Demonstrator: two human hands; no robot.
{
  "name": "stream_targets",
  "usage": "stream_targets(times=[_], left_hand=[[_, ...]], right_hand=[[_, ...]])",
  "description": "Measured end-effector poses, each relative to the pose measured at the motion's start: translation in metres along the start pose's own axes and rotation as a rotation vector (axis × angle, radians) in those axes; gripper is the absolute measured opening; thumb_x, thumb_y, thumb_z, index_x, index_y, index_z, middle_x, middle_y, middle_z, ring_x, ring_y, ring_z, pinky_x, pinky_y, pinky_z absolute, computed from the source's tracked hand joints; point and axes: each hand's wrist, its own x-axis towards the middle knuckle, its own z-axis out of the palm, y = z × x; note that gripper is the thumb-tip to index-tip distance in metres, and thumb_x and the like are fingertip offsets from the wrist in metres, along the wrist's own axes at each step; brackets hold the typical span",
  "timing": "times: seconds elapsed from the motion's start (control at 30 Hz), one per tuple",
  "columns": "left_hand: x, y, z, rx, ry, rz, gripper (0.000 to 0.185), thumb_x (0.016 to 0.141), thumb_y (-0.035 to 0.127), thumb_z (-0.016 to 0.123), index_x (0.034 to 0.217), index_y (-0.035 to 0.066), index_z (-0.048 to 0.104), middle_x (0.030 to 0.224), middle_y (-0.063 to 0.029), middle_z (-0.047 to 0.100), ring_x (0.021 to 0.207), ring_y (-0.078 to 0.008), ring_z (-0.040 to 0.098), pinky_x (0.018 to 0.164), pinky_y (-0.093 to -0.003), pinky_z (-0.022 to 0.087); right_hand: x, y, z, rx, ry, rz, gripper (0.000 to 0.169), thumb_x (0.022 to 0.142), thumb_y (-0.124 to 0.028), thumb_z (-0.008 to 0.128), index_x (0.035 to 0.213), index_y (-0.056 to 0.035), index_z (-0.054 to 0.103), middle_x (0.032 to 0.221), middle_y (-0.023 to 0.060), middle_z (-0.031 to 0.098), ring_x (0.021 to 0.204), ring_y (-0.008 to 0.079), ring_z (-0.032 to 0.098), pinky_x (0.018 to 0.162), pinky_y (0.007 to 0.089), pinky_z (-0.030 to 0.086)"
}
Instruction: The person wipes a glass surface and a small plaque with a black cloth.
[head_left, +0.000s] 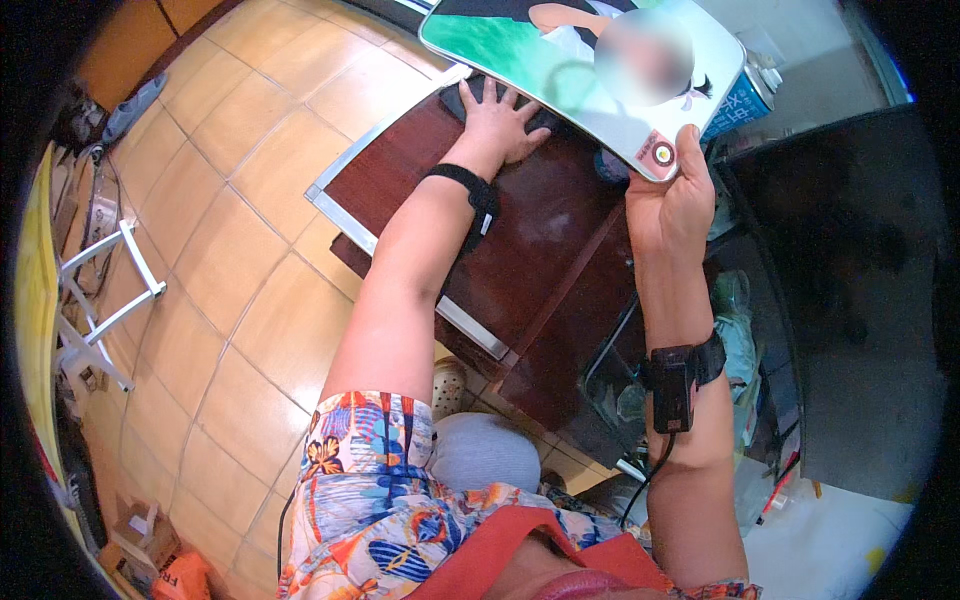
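My left hand (501, 126) lies with spread fingers on a black flat item (454, 101) on a dark reddish-brown wooden surface (405, 161), which has a silver metal edge. My right hand (673, 187) grips the lower right corner of a thin printed panel (517, 49) with rounded corners, its thumb on the printed face. The panel is raised above the wooden surface and bears a green and white picture of a figure. It hides what lies beneath it, near my left fingertips. A blue can (742, 101) bearing writing stands partly behind its right edge.
A large dark panel (855, 300) stands on the right. Plastic bags (735, 345) lie beside my right forearm. On the tiled floor (247, 225) at left are a white folding frame (124, 300), a cardboard box (142, 536) and an orange bag (184, 577).
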Motion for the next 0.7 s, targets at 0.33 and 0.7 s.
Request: stream_targets(times=[0.33, 0.7], left_hand=[[-0.061, 0.033, -0.008, -0.001, -0.094, 0.135, 0.060, 0.092, 0.059, 0.031, 0.146, 0.033, 0.029, 0.156, -0.0091, 0.013, 0.142, -0.0409, 0.006, 0.102, -0.0740, 0.002], [-0.071, 0.082, -0.009, 0.005, -0.219, 0.381, 0.057, 0.093, 0.058, 0.031, 0.145, 0.035, 0.030, 0.155, -0.0087, 0.016, 0.142, -0.0396, 0.004, 0.103, -0.0722, -0.001]], right_hand=[[-0.002, 0.003, 0.005, -0.003, -0.019, -0.016, 0.034, 0.101, -0.018, 0.040, 0.128, 0.0019, 0.041, 0.118, 0.0138, 0.054, 0.109, 0.0238, 0.056, 0.095, 0.0398, 0.047], [0.002, 0.007, -0.001, -0.035, -0.009, -0.023, 0.030, 0.100, -0.019, 0.043, 0.120, 0.0024, 0.046, 0.111, 0.0126, 0.055, 0.102, 0.0229, 0.058, 0.090, 0.0365, 0.049]])
